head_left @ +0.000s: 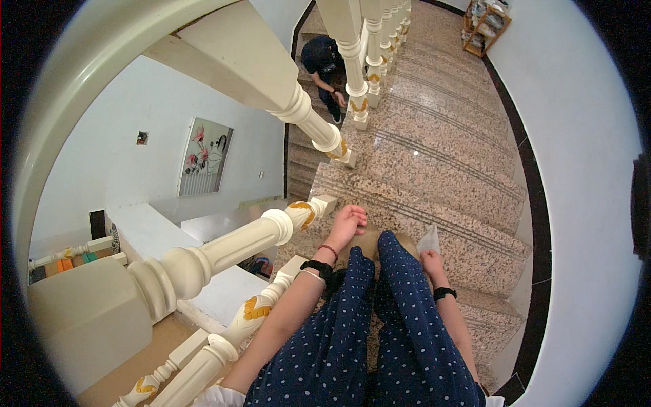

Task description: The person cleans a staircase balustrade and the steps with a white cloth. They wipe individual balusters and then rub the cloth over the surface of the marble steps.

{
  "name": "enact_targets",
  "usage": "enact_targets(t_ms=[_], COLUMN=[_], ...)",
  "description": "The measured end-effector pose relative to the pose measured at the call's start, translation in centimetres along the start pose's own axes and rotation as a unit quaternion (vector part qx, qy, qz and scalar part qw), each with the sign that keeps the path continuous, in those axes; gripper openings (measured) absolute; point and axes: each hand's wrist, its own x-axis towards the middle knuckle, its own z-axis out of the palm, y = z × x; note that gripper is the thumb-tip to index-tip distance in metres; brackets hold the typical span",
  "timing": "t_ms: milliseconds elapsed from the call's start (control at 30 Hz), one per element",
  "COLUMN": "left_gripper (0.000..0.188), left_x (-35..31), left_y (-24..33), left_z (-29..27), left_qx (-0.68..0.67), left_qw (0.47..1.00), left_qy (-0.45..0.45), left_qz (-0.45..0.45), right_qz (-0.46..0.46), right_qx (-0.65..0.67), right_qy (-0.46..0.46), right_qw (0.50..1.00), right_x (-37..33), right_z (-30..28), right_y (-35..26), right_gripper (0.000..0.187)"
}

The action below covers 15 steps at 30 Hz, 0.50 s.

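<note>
I am on a speckled pinkish stone staircase [434, 178], with my dark blue dotted trousers [413, 298] below me. My left hand [350, 222] hovers by my left knee, near the foot of a cream baluster [274, 227]; its fingers are loosely bent and a little apart, with nothing seen in them. Beside my right leg, my right hand [432, 262] pinches a thin white tissue-like sheet [429, 240], which sticks up past the fingers. Both wrists wear black bands; a red bracelet [328, 249] is also on the left one.
Cream balusters with gold trim [359, 95] line the stairs on the left. Lower down beyond them, another person [324, 68] in dark clothes bends over the steps. A white wall [576, 136] with black skirting curves along the right. A wooden rack [485, 28] stands far right.
</note>
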Motion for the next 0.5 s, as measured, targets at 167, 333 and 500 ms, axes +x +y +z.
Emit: enact_targets(t_ms=[167, 333, 500], left_gripper=[0.023, 0.023, 0.023], left_x=[-0.2, -0.1, 0.1], left_y=[0.2, 0.0, -0.3], left_z=[-0.2, -0.4, -0.4], left_qx=[0.005, 0.004, 0.003], left_qw=[1.0, 1.0, 1.0], left_qy=[0.006, 0.009, 0.007], left_qz=[-0.002, 0.001, 0.003], right_qz=[0.01, -0.009, -0.035], right_qx=[0.021, 0.002, -0.029], right_qy=[-0.009, -0.009, 0.008], right_qw=[1.0, 1.0, 0.999], right_x=[-0.1, -0.7, -0.8], right_z=[0.2, -0.1, -0.1], right_y=[-0.5, -1.2, -1.4], right_gripper=[0.027, 0.027, 0.027])
